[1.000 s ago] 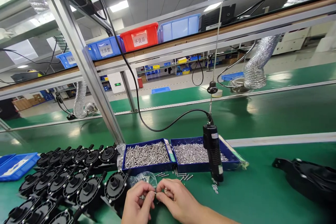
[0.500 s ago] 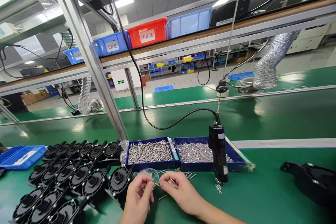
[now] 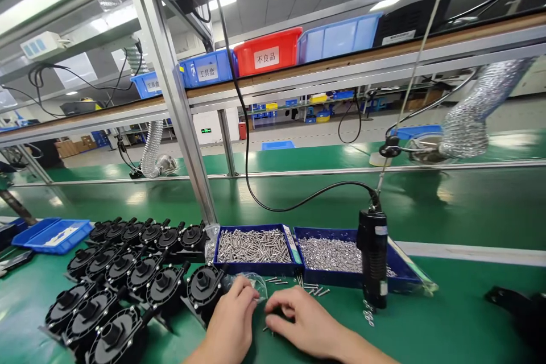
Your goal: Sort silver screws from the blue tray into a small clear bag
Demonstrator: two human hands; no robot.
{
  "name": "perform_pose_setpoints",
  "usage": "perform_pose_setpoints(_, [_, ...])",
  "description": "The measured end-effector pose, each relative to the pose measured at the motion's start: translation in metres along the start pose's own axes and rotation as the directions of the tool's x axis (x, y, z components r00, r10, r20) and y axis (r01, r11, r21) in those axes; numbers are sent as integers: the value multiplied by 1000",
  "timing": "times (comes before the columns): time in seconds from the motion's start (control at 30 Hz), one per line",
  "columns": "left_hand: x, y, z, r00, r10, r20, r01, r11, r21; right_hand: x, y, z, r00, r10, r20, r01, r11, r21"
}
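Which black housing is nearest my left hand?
The middle row's rightmost black housing, just beside your left hand; the other housings in the rows sit farther left.

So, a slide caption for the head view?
Left hand beside right hand, before blue trays of metal fasteners; black housings at left.

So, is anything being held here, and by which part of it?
It cannot be told for the left grip, whose fingertips are partly hidden near the clear plastic bag. The right grip gapes, with nothing visible between thumb and forefinger.

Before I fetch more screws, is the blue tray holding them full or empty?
Well filled: loose screws lie piled across the blue tray, wall to wall.
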State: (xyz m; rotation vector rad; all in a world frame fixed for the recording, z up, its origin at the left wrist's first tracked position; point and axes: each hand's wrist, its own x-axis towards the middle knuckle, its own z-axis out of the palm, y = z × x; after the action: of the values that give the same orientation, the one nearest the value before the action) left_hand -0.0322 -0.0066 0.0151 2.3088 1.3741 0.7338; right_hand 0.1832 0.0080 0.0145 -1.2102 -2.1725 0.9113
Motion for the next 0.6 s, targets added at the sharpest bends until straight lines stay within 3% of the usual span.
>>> perform_pose_setpoints(0.13, [0,0,1,990,-115,87,102,985,142,-4,-8,-7,990,-75,116,89,988,-123])
perform_pose_setpoints(0.33, [3,2,3,983,-158,95,131,962,241,-4,-17,-10,984,34,172,1,980,-200])
perform_pose_setpoints(0.6, [-2,-10,12,987,-152,54,123,927,354,0,-13,-17,981,116,154,-110,993,-46])
